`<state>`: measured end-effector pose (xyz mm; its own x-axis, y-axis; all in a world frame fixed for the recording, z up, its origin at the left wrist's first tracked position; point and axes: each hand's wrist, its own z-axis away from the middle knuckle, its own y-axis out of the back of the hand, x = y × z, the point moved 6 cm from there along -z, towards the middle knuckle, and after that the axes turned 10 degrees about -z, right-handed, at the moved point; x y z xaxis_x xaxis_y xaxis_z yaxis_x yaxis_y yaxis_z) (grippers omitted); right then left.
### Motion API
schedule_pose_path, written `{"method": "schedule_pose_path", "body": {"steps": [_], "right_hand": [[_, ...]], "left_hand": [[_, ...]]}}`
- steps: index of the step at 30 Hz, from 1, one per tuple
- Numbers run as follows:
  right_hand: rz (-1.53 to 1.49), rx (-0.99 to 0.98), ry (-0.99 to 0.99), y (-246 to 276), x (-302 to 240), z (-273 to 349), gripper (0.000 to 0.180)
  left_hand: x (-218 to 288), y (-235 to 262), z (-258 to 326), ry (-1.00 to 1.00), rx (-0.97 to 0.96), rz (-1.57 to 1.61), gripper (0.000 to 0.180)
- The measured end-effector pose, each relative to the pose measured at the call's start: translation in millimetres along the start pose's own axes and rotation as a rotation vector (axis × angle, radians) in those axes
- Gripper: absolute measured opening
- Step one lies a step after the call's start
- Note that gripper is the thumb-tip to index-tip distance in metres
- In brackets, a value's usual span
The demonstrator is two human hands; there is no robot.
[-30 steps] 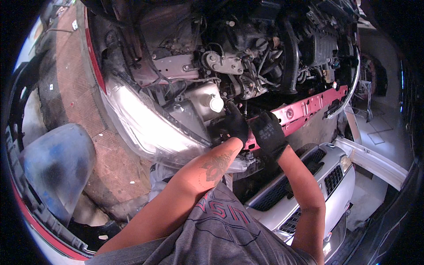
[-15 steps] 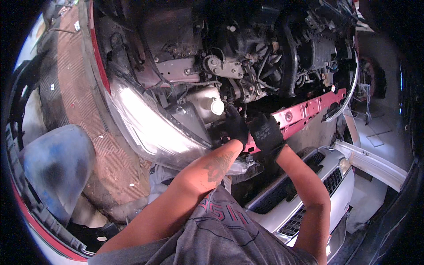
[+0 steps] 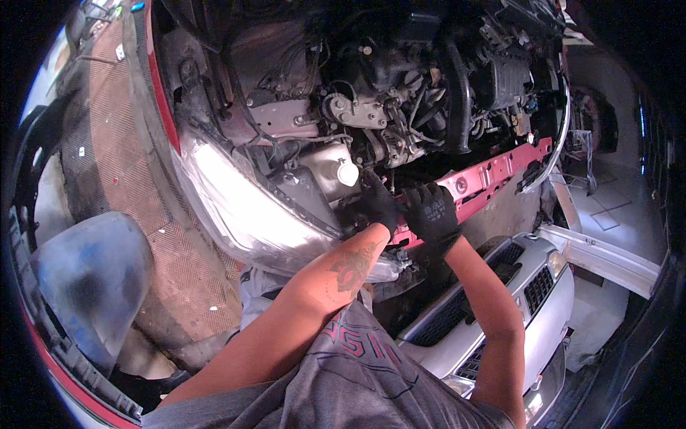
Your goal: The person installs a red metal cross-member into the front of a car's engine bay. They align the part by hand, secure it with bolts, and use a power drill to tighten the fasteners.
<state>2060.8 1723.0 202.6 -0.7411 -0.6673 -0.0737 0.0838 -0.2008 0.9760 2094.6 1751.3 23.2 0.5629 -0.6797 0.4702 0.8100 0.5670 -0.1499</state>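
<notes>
An open engine bay (image 3: 371, 93) fills the upper middle of the frame, with a headlight (image 3: 236, 207) curving down its left side. A red crossmember (image 3: 493, 175) runs from centre to upper right. At its lower-left end both gloved hands meet: the left hand (image 3: 375, 204) curled into a dark gap, the right hand (image 3: 431, 213) closed over the bar's end. What either grips cannot be told. A white cap (image 3: 348, 174) sits just above-left of them.

A car repair workshop — an exposed engine bay (image 3: 386, 107), a detached silver bumper (image 3: 514, 314) on the floor.
</notes>
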Motion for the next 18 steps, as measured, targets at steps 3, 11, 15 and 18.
{"method": "schedule_pose_path", "body": {"steps": [3, 11, 15, 18], "right_hand": [[0.001, 0.088, 0.134, 4.9, -5.5, 3.1, 0.016], [0.018, -0.073, 0.165, 4.5, -6.9, -2.3, 0.021], [0.126, -0.147, 0.167, 0.6, -11.5, -9.3, 0.019], [0.172, -0.155, 0.18, -1.6, -15.8, -12.5, 0.017]], "left_hand": [[-0.3, -1.4, -4.7, 0.014, -0.017, 0.073, 0.063], [26.3, 6.8, 18.6, 0.016, 0.043, 0.071, 0.057], [13.8, 3.1, 8.4, 0.021, 0.005, 0.072, 0.059], [7.9, 2.0, 5.5, 0.023, -0.001, 0.074, 0.061]]}}
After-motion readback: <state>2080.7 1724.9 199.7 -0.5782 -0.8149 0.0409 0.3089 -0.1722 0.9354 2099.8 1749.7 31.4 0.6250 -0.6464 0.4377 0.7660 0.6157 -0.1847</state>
